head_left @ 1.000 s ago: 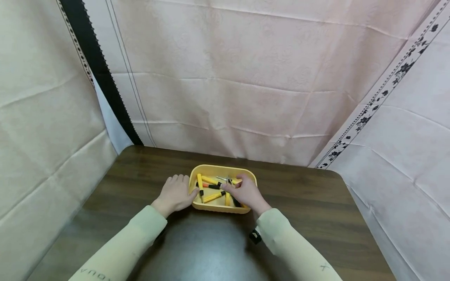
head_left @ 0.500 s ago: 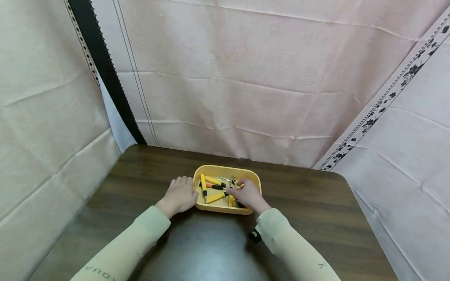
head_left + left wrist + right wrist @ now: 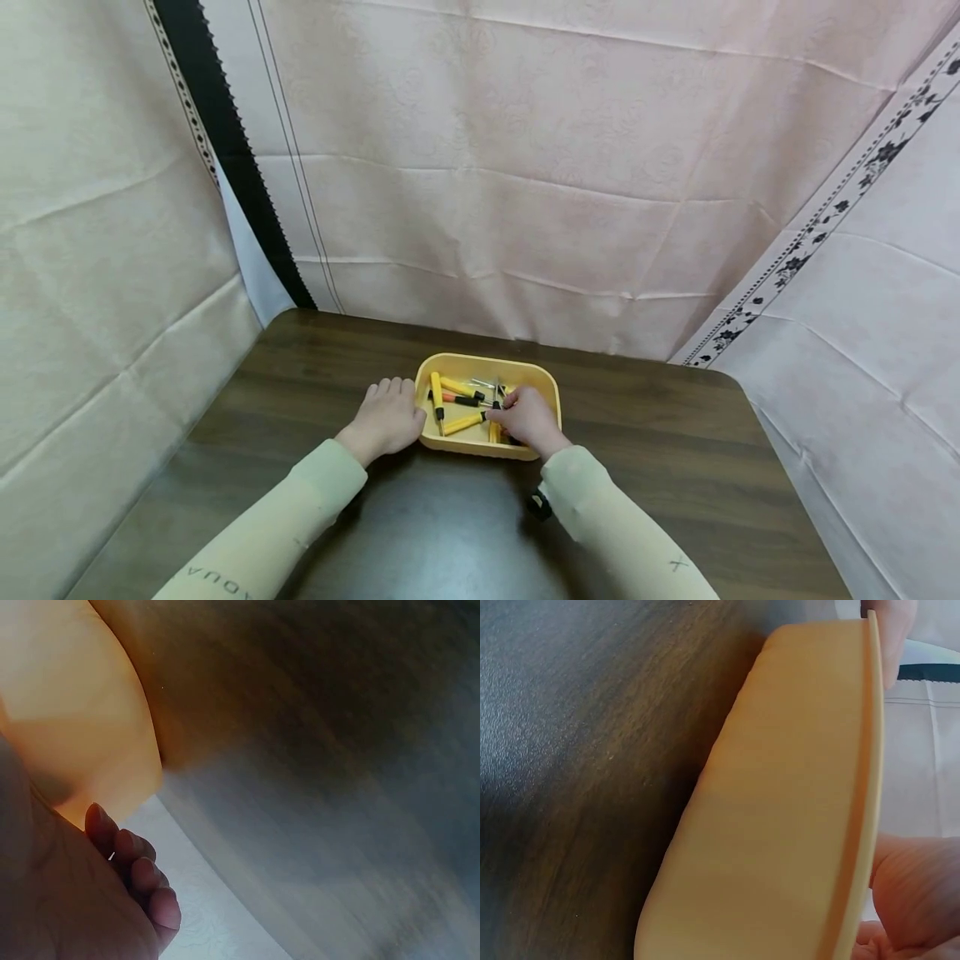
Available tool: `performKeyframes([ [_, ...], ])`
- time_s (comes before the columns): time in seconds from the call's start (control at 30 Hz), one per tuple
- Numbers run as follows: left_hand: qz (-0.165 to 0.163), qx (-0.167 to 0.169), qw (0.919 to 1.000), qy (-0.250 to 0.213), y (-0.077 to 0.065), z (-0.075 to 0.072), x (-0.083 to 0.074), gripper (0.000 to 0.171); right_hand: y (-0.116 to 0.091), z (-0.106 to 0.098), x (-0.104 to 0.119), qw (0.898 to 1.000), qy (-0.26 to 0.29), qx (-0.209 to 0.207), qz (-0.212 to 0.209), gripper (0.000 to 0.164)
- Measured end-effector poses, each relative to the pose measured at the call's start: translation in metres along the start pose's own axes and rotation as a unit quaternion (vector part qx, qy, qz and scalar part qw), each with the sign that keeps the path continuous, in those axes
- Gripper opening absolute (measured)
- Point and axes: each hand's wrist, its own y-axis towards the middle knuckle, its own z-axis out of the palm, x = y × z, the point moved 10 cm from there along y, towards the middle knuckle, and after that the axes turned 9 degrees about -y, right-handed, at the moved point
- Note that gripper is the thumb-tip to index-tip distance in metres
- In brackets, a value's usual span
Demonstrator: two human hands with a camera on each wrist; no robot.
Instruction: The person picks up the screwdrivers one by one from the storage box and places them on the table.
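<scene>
A shallow yellow tray (image 3: 442, 360) holds several small screwdrivers with yellow and black handles, plus one orange and black one (image 3: 459, 400). At its left end my left hand (image 3: 387, 419) holds the wall, thumb at the rim and fingers outside. The left wrist view shows that hand's fingertips (image 3: 165, 906) and the tray's outer wall (image 3: 75, 712). My right hand (image 3: 531, 419) reaches over the right end into the tray. Its thumb and finger pinch a yellow-handled screwdriver (image 3: 495, 433) near its black collar; the fingers partly hide it. The tray wall hides much of this in the right wrist view.
Dark wooden table (image 3: 675, 467) under the tray. A pale cloth curtain (image 3: 480, 208) hangs behind its far edge, with more cloth at both sides. A small black object (image 3: 538, 505) sits at my right cuff.
My right thumb and fingers have drawn closer together and moved lower inside the tray. The left hand stays at the tray's end. The whole view has shifted slightly.
</scene>
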Motion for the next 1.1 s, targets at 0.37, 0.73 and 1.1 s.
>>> performKeyframes([
  [0.37, -0.006, 0.001, 1.0, -0.003, 0.0, 0.001, 0.001, 0.036, 0.003, 0.002, 0.012, 0.995, -0.093, -0.044, -0.019, 0.041],
  [0.73, -0.006, 0.001, 1.0, -0.002, 0.001, 0.0, -0.003, 0.037, 0.005, 0.007, 0.004, 0.997, -0.078, -0.026, 0.003, 0.037],
  [1.1, -0.006, -0.004, 0.9999, -0.01, -0.002, -0.002, -0.003, 0.036, 0.004, 0.005, 0.003, 0.999, -0.031, -0.025, -0.004, 0.041],
])
